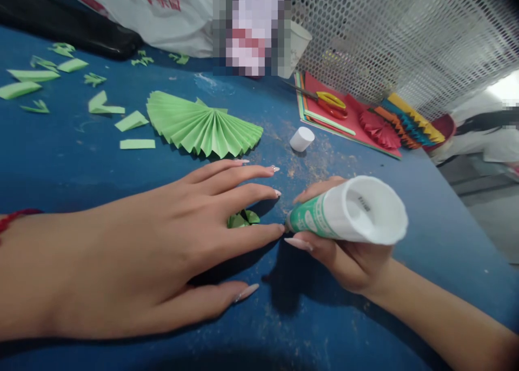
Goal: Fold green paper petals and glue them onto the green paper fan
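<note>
My left hand (pixel 174 236) lies palm down on the blue table with its fingers spread. Between its fingers shows a small curled green paper piece (pixel 244 218), mostly hidden beneath the hand. In my right hand (pixel 344 263) is a white glue stick (pixel 336 211) with a green label, tilted with its broad base toward me. Its far tip meets or nearly meets my left index fingertip; the exact contact is hidden. A white cap (pixel 302 139) lies on the table beyond. Past my left fingertips rests a pleated green paper fan (pixel 206 125).
Green paper scraps (pixel 132 120) are scattered at the left. Scissors (pixel 330 101) lie on red paper sheets (pixel 320 84) beside folded coloured paper fans (pixel 413 122). A white plastic bag (pixel 162 19), a black case (pixel 68 27), a paper cup (pixel 298 44) and a perforated metal panel (pixel 389 30) stand behind.
</note>
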Demonstrator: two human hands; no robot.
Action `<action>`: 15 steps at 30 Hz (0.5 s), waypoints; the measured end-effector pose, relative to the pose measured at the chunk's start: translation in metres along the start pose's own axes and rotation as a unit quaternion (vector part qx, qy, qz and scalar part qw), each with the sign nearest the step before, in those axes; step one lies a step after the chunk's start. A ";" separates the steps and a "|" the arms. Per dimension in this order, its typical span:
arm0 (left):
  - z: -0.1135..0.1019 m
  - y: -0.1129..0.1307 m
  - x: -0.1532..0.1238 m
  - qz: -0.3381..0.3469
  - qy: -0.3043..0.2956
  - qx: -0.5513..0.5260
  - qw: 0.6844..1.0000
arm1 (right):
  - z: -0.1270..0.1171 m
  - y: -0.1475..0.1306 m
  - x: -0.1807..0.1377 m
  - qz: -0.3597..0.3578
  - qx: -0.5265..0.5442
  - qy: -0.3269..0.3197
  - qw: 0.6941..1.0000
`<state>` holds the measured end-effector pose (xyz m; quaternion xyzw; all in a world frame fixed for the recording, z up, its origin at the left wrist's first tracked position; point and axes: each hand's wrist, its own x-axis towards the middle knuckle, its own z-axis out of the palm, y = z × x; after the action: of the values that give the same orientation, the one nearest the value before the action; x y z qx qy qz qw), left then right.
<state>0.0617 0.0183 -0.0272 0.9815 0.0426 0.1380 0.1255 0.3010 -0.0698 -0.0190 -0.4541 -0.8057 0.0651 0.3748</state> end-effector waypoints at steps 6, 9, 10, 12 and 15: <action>-0.002 -0.002 0.000 0.009 -0.010 0.020 1.000 | -0.001 -0.001 0.001 0.013 -0.006 -0.001 1.000; -0.002 -0.002 0.000 -0.005 -0.008 -0.008 1.000 | -0.005 -0.001 0.003 -0.005 0.000 -0.033 0.999; -0.002 -0.002 0.000 -0.011 -0.006 -0.018 1.000 | -0.006 -0.001 0.003 -0.009 0.002 -0.041 0.999; -0.002 -0.001 0.000 -0.014 -0.005 -0.026 1.000 | -0.007 -0.001 0.004 -0.009 0.001 -0.047 0.999; -0.003 0.000 0.000 -0.009 -0.019 -0.013 1.000 | -0.005 -0.001 0.004 -0.007 -0.015 -0.030 0.999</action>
<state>0.0611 0.0192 -0.0241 0.9818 0.0469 0.1190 0.1404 0.3028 -0.0688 -0.0128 -0.4518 -0.8209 0.0637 0.3435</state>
